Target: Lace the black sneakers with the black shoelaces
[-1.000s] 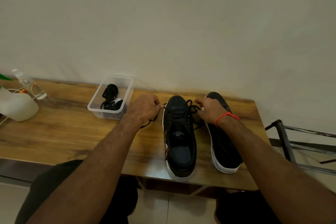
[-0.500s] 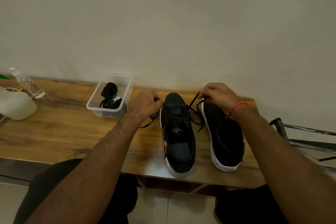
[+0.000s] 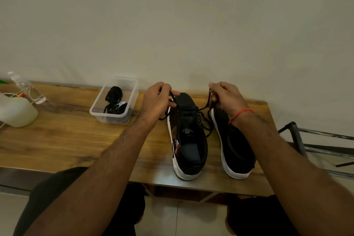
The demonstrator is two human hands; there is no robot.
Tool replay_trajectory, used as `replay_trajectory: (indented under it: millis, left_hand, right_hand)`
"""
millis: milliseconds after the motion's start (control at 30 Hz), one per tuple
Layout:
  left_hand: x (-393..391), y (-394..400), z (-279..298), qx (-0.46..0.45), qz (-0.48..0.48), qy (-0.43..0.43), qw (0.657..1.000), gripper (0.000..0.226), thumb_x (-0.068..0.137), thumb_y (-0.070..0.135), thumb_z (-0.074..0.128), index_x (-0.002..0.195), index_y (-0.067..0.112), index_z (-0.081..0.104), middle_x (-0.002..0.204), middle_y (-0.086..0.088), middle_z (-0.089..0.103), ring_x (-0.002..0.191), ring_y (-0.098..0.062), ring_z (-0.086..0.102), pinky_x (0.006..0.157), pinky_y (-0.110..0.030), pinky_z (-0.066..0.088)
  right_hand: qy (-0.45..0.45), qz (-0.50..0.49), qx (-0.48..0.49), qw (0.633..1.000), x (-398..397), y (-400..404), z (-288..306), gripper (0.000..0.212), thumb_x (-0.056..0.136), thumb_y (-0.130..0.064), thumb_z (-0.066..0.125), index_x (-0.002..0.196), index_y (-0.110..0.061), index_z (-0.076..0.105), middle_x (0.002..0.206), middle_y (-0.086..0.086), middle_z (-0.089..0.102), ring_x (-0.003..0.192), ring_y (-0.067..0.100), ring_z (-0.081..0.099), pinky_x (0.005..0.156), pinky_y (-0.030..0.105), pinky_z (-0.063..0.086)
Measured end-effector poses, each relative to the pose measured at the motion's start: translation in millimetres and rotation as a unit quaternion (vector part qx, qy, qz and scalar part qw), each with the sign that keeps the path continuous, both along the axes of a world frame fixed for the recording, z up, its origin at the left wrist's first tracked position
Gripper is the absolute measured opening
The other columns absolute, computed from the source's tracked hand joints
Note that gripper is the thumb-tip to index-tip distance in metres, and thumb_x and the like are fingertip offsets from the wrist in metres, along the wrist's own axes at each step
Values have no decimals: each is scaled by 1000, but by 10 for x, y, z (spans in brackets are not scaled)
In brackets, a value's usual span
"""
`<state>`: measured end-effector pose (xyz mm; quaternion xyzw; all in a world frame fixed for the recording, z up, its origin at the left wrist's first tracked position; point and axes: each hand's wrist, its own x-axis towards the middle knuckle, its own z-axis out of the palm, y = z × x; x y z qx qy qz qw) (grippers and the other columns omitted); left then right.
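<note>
Two black sneakers with white soles stand side by side on the wooden table, toes toward the wall: the left sneaker (image 3: 188, 136) and the right sneaker (image 3: 234, 145). A black shoelace (image 3: 203, 110) runs through the front eyelets of the left sneaker. My left hand (image 3: 157, 100) pinches one end of it, raised beside the toe. My right hand (image 3: 225, 97), with a red thread at the wrist, grips the other end above the right sneaker's toe. Loose lace hangs between the shoes.
A clear plastic box (image 3: 115, 101) with another black lace (image 3: 115, 99) sits left of the shoes. A white jug (image 3: 16, 110) and a clear bottle (image 3: 25, 87) stand at the far left. A metal rack (image 3: 316, 147) is beside the table (image 3: 67, 140) at right.
Both hands have lifted toward the wall, drawing the two lace ends up and taut. The right hand moved from the gap between the shoes to above the right sneaker's toe.
</note>
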<state>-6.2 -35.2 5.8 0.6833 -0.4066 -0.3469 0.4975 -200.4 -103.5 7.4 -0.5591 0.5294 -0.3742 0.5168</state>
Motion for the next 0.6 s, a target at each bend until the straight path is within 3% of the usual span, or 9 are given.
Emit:
replay_trajectory:
  millis: [67, 200, 333, 533, 600]
  left_hand:
    - [28, -1, 24, 5, 0, 0, 1000, 23, 104, 19, 47, 95, 5, 64, 98, 2, 78, 73, -25, 74, 42, -10, 38]
    - [71, -18, -26, 12, -13, -43, 999, 24, 102, 22, 52, 94, 5, 68, 99, 2, 77, 75, -19, 75, 58, -17, 55]
    - [75, -43, -46, 1, -32, -95, 995, 22, 100, 23, 56, 87, 13, 69, 94, 2, 76, 77, -16, 72, 56, -12, 51]
    - [111, -47, -42, -33, -29, -216, 975, 24, 99, 33, 61, 87, 16, 73, 85, 4, 72, 83, -8, 64, 70, -20, 46]
    - [116, -27, -9, -31, -13, -240, 970, 28, 100, 39, 58, 85, 20, 70, 81, 6, 71, 79, -9, 65, 70, -25, 50]
  right_hand:
    - [-34, 0, -29, 999, 27, 1, 56, 31, 101, -29, 59, 74, -12, 60, 56, -1, 41, 48, 9, 42, 54, 20, 47]
    - [-81, 38, -77, 993, 77, 17, 181, 27, 100, -24, 60, 78, -9, 61, 54, -3, 43, 53, 16, 49, 60, 31, 53]
    - [-189, 69, -62, 978, 83, 75, 289, 26, 101, -24, 58, 81, -8, 59, 61, 2, 43, 49, 16, 37, 46, 27, 39]
    - [-211, 73, -85, 971, 81, 105, 424, 24, 103, -27, 55, 85, -12, 60, 63, -1, 47, 46, 13, 31, 43, 23, 27]
    - [-167, 62, -86, 980, 77, 90, 457, 24, 102, -29, 56, 86, -13, 62, 62, 0, 47, 45, 12, 30, 42, 22, 26]
